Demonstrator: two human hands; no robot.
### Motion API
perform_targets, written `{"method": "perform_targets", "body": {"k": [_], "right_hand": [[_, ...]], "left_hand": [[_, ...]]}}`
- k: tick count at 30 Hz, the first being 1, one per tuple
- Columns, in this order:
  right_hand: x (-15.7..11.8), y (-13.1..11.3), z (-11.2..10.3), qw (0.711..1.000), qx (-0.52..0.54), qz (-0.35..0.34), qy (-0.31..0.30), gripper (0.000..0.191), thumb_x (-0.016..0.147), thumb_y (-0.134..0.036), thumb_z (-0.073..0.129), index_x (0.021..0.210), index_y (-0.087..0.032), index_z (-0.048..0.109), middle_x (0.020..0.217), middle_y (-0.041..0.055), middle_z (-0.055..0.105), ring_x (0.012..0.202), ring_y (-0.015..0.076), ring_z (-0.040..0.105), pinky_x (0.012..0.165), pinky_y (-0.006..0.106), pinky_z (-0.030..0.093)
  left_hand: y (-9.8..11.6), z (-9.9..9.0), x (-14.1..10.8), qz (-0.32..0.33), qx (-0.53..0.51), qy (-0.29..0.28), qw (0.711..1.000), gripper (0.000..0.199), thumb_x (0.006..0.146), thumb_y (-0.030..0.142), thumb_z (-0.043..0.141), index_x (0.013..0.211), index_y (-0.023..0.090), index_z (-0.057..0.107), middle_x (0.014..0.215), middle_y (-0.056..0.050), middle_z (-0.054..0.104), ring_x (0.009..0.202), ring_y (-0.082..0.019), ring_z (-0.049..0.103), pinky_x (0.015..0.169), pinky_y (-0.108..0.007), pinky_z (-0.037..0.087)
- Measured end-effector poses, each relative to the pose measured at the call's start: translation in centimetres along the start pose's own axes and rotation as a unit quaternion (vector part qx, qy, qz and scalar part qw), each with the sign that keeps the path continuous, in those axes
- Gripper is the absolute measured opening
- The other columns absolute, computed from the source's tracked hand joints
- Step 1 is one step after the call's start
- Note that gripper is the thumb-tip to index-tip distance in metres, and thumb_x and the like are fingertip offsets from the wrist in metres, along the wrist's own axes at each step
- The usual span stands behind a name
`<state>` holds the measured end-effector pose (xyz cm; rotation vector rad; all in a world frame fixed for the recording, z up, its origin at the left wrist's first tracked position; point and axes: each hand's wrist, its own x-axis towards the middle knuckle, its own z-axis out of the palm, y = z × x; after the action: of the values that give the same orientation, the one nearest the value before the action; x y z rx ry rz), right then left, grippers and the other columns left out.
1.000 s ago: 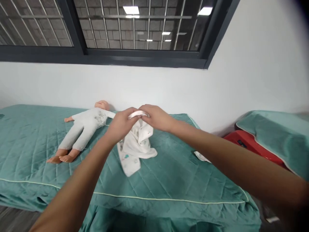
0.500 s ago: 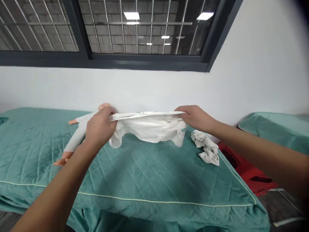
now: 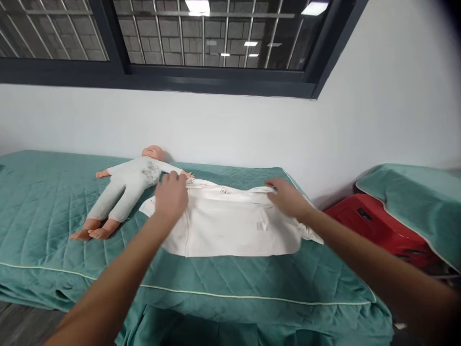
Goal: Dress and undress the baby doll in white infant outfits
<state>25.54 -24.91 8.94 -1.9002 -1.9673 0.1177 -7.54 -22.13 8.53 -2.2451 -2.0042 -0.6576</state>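
A white baby shirt [image 3: 234, 226] with small printed marks lies spread on the green quilted bed cover [image 3: 216, 276]. My left hand [image 3: 172, 194] is closed on its far edge near the left corner. At the right end of the same edge, my right hand [image 3: 288, 197] pinches the cloth between thumb and fingers. To the left, a baby doll [image 3: 133, 175] in a pale suit lies on its back, one hand close to my left fingers. A bit of patterned white cloth [image 3: 310, 234] shows beneath my right forearm; whether it belongs to the shirt I cannot tell.
A white wall [image 3: 223, 122] rises behind the bed, with a dark-framed barred window [image 3: 216, 81] above. Beyond the bed's right edge stands a red plastic object [image 3: 374, 223], partly under another green cover [image 3: 414, 197].
The shirt, earlier held up and seen nearly edge-on, now lies flat, its near part spread towards me. The doll's head and body have come into fuller view.
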Motion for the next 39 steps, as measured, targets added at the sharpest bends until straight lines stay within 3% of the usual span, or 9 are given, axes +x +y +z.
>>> {"method": "perform_targets", "body": {"k": [2, 4, 6, 9, 15, 22, 26, 31, 39], "right_hand": [[-1.1, -2.0, 4.5, 0.997, -0.029, -0.067, 0.016, 0.043, 0.090, -0.016, 0.045, 0.131, -0.008, 0.056, 0.137, 0.0185, 0.055, 0.128, 0.0275, 0.049, 0.110, 0.041, 0.038], [-2.3, -4.4, 8.8, 0.992, -0.015, -0.120, -0.026, 0.041, 0.093, -0.015, 0.042, 0.131, -0.009, 0.055, 0.138, 0.0156, 0.055, 0.128, 0.0222, 0.050, 0.112, 0.034, 0.037], [-3.1, -6.4, 12.1, 0.993, -0.025, -0.094, -0.060, 0.038, 0.094, -0.017, 0.043, 0.129, -0.011, 0.056, 0.134, 0.0137, 0.059, 0.126, 0.0211, 0.052, 0.112, 0.032, 0.036], [-2.9, -7.8, 14.6, 0.997, -0.042, -0.041, -0.059, 0.038, 0.097, -0.023, 0.042, 0.126, -0.006, 0.058, 0.139, 0.0198, 0.056, 0.134, 0.0269, 0.046, 0.116, 0.037, 0.031], [-0.1, -7.4, 14.9, 0.996, -0.061, 0.062, -0.033, 0.047, 0.099, -0.034, 0.038, 0.131, -0.003, 0.053, 0.144, 0.0262, 0.048, 0.135, 0.0361, 0.044, 0.110, 0.049, 0.036], [2.3, -8.2, 16.5, 0.985, -0.050, 0.166, 0.015, 0.055, 0.087, -0.008, 0.033, 0.141, -0.004, 0.044, 0.156, 0.0259, 0.032, 0.142, 0.0382, 0.036, 0.113, 0.054, 0.032], [3.6, -7.4, 16.9, 0.989, -0.033, 0.141, 0.041, 0.064, 0.093, -0.023, 0.038, 0.152, -0.004, 0.025, 0.162, 0.0254, 0.019, 0.146, 0.0394, 0.027, 0.113, 0.055, 0.031], [5.1, -6.0, 16.5, 0.992, -0.034, 0.111, 0.053, 0.062, 0.093, -0.024, 0.041, 0.150, -0.005, 0.027, 0.162, 0.0242, 0.019, 0.147, 0.0356, 0.026, 0.116, 0.048, 0.029], [8.5, -4.4, 17.2, 0.995, -0.042, 0.059, 0.069, 0.060, 0.089, -0.016, 0.042, 0.145, 0.001, 0.030, 0.163, 0.0273, 0.010, 0.151, 0.0339, 0.015, 0.121, 0.047, 0.021]], "left_hand": [[1.9, 4.2, -1.6, 0.071, 0.017, -0.014, 0.997, 0.035, 0.090, 0.010, 0.039, 0.114, 0.013, 0.064, 0.124, -0.018, 0.062, 0.121, -0.033, 0.055, 0.099, -0.046, 0.045], [3.6, 7.8, -3.3, 0.120, -0.056, -0.097, 0.986, 0.037, 0.089, 0.006, 0.038, 0.114, 0.013, 0.065, 0.123, -0.015, 0.064, 0.121, -0.026, 0.056, 0.101, -0.037, 0.046], [4.4, 10.3, -4.3, 0.126, -0.089, -0.131, 0.979, 0.033, 0.090, 0.009, 0.042, 0.114, 0.013, 0.065, 0.132, -0.014, 0.061, 0.127, -0.022, 0.054, 0.106, -0.032, 0.044], [3.9, 12.2, -3.7, 0.090, -0.088, -0.126, 0.984, 0.034, 0.095, 0.015, 0.040, 0.121, 0.011, 0.061, 0.140, -0.015, 0.056, 0.132, -0.023, 0.050, 0.112, -0.035, 0.039], [1.9, 13.2, -0.7, 0.001, -0.077, -0.104, 0.992, 0.044, 0.098, 0.024, 0.038, 0.137, 0.007, 0.047, 0.142, -0.019, 0.053, 0.130, -0.032, 0.050, 0.109, -0.047, 0.041], [3.7, 13.5, 0.4, -0.073, -0.104, -0.080, 0.989, 0.043, 0.099, 0.026, 0.033, 0.137, 0.011, 0.046, 0.140, -0.018, 0.054, 0.132, -0.030, 0.050, 0.108, -0.042, 0.042], [3.8, 13.9, 1.3, -0.080, -0.094, -0.088, 0.988, 0.050, 0.098, 0.031, 0.035, 0.144, 0.011, 0.040, 0.146, -0.019, 0.050, 0.135, -0.033, 0.047, 0.109, -0.047, 0.042], [3.5, 14.8, 2.6, -0.040, -0.077, -0.109, 0.990, 0.059, 0.098, 0.034, 0.033, 0.152, 0.011, 0.029, 0.155, -0.018, 0.040, 0.143, -0.033, 0.038, 0.115, -0.047, 0.036], [3.5, 16.0, 5.7, -0.052, -0.069, -0.093, 0.992, 0.062, 0.099, 0.038, 0.033, 0.153, 0.009, 0.029, 0.157, -0.017, 0.037, 0.140, -0.034, 0.041, 0.115, -0.045, 0.037]]}}
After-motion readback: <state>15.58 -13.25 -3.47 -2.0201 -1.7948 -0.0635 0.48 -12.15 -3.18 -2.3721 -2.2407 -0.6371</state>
